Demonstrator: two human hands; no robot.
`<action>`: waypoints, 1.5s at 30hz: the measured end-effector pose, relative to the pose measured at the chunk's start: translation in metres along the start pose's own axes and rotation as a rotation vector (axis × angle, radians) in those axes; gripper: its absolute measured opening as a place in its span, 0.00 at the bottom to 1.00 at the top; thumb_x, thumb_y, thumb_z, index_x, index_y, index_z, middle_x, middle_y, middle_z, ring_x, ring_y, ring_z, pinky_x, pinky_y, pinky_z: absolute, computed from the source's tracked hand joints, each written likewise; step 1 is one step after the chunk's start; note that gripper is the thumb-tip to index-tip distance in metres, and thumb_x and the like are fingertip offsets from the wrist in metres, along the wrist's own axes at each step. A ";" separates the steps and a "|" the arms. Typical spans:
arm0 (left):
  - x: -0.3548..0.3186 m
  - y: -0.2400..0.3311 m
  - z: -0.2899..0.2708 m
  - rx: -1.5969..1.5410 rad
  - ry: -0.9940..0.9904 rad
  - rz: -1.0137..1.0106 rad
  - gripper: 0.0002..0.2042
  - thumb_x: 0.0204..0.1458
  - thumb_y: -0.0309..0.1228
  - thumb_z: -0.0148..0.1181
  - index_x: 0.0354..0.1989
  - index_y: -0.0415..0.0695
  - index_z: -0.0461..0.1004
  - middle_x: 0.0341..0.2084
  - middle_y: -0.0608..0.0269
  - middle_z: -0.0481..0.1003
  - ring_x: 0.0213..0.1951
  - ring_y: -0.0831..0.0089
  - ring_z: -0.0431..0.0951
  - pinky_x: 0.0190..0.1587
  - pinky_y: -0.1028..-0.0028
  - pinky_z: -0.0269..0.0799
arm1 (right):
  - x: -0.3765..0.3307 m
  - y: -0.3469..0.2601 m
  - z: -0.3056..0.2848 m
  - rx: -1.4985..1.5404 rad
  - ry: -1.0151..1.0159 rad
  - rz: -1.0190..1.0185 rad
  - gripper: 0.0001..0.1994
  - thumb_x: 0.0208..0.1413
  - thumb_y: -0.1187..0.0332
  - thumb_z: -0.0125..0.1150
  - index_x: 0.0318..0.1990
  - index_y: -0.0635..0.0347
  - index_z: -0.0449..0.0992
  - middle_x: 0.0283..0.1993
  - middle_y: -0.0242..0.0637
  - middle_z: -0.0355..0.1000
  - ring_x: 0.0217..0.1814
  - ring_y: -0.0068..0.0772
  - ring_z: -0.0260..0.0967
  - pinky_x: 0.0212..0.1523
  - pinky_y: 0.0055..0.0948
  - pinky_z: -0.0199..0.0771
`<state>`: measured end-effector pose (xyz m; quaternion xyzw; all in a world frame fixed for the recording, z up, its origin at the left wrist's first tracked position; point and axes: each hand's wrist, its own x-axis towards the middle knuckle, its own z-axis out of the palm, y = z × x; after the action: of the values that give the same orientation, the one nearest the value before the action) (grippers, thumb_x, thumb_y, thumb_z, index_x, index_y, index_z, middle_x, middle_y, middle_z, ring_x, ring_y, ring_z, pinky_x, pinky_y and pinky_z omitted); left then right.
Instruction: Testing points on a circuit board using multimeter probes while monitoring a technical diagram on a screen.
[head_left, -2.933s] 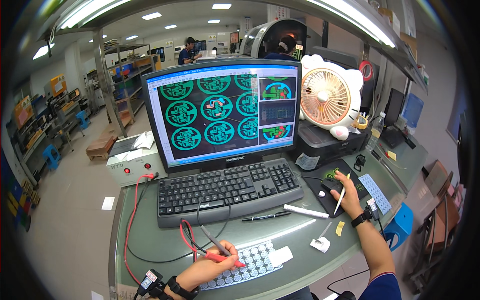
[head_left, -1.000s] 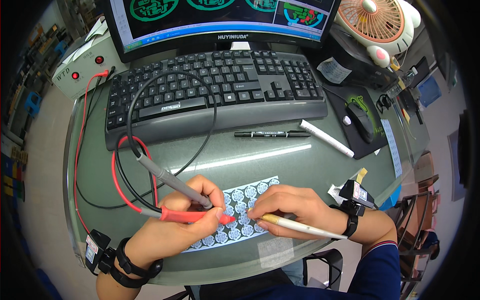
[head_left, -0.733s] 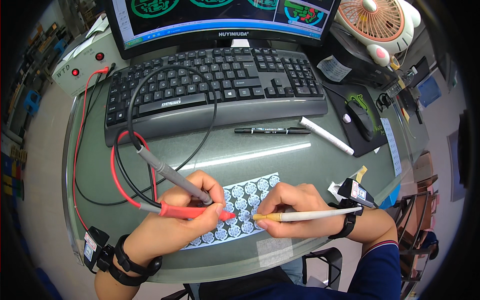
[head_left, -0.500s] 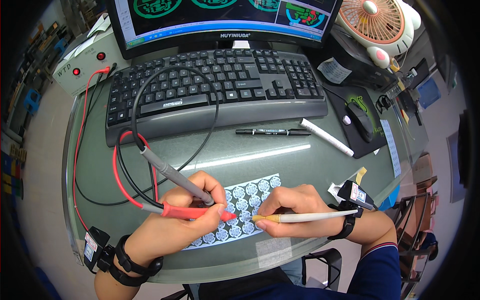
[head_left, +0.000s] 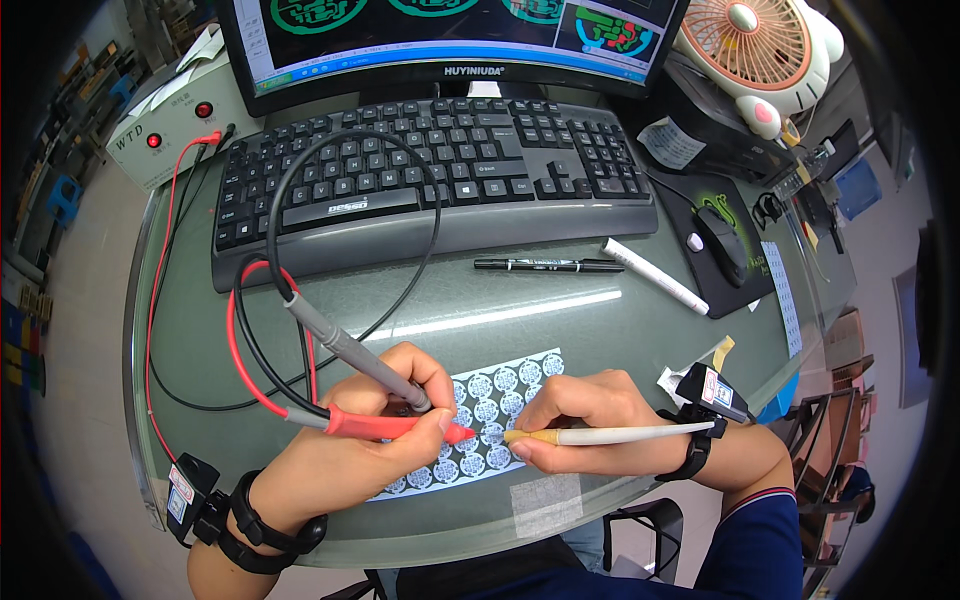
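Observation:
My left hand [head_left: 345,460] is closed around two test probes, one red [head_left: 370,426] and one grey [head_left: 350,348]. The red tip points right over a white panel of small round circuit boards [head_left: 506,380] lying on the glass desk. From the right, my right hand [head_left: 590,405] pinches a slim tool with a white tapering handle [head_left: 640,434] and a tan front part. Its fine end reaches the middle of the panel, close to the red probe tip; whether it touches a board I cannot tell. My left hand covers part of the panel.
Probe cables loop over the black keyboard [head_left: 430,222] to a white box with red lights [head_left: 180,125]. Beyond stands a monitor [head_left: 450,75]. A black marker [head_left: 548,265], a white marker [head_left: 655,276], a mouse [head_left: 722,245] and a fan [head_left: 745,45] are to the right.
The view has shifted very slightly. Both hands keep nearly the same place and grip.

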<state>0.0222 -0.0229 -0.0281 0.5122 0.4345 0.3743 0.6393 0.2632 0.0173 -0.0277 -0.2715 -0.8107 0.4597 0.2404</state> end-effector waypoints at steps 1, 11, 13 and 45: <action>0.000 0.001 0.001 -0.005 0.002 -0.002 0.07 0.56 0.28 0.57 0.37 0.40 0.67 0.28 0.71 0.69 0.30 0.87 0.66 0.32 0.82 0.63 | 0.000 0.000 0.000 0.001 0.003 -0.008 0.11 0.53 0.69 0.66 0.27 0.59 0.68 0.22 0.34 0.74 0.20 0.23 0.71 0.19 0.22 0.65; 0.000 0.000 -0.002 0.032 -0.009 0.017 0.06 0.56 0.27 0.56 0.36 0.40 0.66 0.28 0.70 0.69 0.29 0.87 0.67 0.31 0.82 0.63 | 0.001 -0.002 -0.001 -0.012 -0.007 -0.013 0.11 0.54 0.69 0.65 0.27 0.59 0.68 0.23 0.34 0.74 0.20 0.22 0.70 0.19 0.22 0.65; -0.001 0.001 -0.001 0.016 -0.011 0.019 0.06 0.55 0.26 0.56 0.36 0.39 0.67 0.27 0.70 0.69 0.29 0.87 0.67 0.31 0.82 0.63 | 0.001 -0.002 -0.004 -0.024 -0.072 0.058 0.09 0.52 0.68 0.69 0.29 0.59 0.73 0.29 0.34 0.78 0.26 0.24 0.77 0.24 0.20 0.73; -0.001 0.003 -0.014 0.338 -0.807 0.083 0.20 0.63 0.37 0.35 0.52 0.44 0.73 0.56 0.63 0.72 0.66 0.65 0.61 0.70 0.56 0.37 | 0.005 0.005 0.005 0.068 0.033 -0.012 0.06 0.54 0.70 0.63 0.33 0.61 0.72 0.26 0.35 0.73 0.22 0.28 0.71 0.24 0.25 0.68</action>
<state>0.0087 -0.0191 -0.0259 0.7319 0.1841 0.0931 0.6494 0.2575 0.0198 -0.0334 -0.2658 -0.7921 0.4810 0.2657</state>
